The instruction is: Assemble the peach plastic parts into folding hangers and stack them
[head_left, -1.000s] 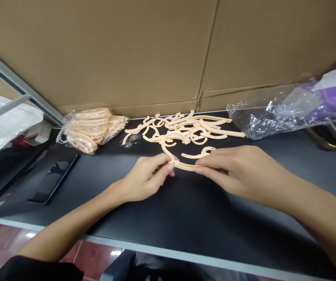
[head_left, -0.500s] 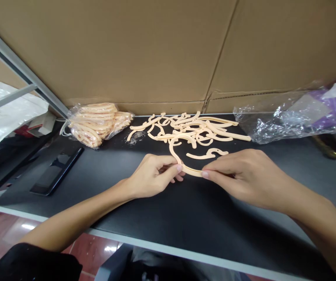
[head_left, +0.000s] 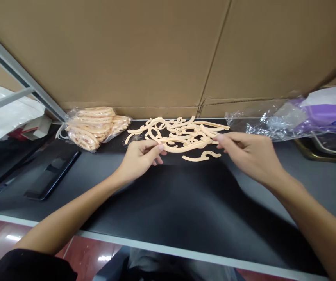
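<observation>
My left hand (head_left: 140,156) pinches the left end of a pale peach curved plastic strip (head_left: 182,147) between thumb and forefinger. My right hand (head_left: 248,154) reaches to the strip's right end at the edge of a loose pile of like curved pieces (head_left: 182,130); its fingertips are bent, and the grip there is partly hidden. A single hooked piece (head_left: 201,157) lies just in front of the held strip. All of it sits on a black tabletop (head_left: 168,203), against a cardboard wall.
A clear bag packed with the same peach pieces (head_left: 93,125) lies at the back left. A dark phone (head_left: 52,179) rests on the table's left. Crumpled clear plastic and a purple-and-white pack (head_left: 302,115) sit at the back right. The table's pale front edge (head_left: 185,255) runs near me.
Both hands have carried the strip away from me, from the middle of the table to the front of the loose pile. The hands are farther apart.
</observation>
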`<act>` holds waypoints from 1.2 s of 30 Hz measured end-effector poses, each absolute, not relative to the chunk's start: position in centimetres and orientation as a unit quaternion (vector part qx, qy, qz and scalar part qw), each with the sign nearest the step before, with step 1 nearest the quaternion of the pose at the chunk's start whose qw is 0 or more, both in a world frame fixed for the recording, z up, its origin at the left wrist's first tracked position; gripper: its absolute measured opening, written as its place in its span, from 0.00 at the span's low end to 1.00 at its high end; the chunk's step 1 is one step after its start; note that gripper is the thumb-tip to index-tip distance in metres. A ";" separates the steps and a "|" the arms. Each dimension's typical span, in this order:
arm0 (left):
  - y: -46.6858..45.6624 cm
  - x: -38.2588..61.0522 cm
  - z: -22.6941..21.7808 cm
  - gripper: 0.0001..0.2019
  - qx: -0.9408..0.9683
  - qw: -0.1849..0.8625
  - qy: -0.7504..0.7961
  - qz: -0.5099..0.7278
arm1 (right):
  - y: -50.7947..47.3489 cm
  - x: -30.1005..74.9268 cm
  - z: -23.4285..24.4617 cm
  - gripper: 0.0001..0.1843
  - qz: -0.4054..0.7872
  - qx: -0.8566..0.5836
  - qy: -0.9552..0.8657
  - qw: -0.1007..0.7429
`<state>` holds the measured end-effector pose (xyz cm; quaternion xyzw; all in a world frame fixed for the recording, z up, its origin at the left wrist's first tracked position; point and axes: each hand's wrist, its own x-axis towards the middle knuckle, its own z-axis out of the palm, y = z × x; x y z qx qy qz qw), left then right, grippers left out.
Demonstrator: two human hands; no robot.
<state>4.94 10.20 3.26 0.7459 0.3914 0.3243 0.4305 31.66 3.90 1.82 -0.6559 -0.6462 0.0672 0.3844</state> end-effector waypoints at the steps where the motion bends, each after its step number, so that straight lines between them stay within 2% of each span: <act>1: 10.6 4.8 3.3 0.14 0.741 0.436 0.394 0.325 | 4.1 31.7 1.5 0.14 0.052 -0.661 -0.650 0.370; 6: 11.6 4.3 3.3 0.14 0.723 0.479 0.388 0.310 | 4.2 30.9 0.4 0.10 0.008 -0.635 -0.711 0.301; 12: 11.9 4.1 3.5 0.12 0.683 0.505 0.397 0.347 | 4.4 31.3 -0.1 0.12 -0.048 -0.581 -0.741 0.333; 20: 12.3 3.7 3.5 0.11 0.598 0.652 0.362 0.294 | 4.4 31.2 -0.2 0.13 -0.027 -0.558 -0.764 0.324; 30: 12.4 3.7 3.4 0.09 0.615 0.642 0.364 0.278 | 4.3 31.3 -0.4 0.11 0.029 -0.522 -0.818 0.240; 36: 12.1 3.9 3.0 0.09 0.615 0.658 0.358 0.248 | 4.3 31.6 -0.4 0.11 0.027 -0.513 -0.826 0.233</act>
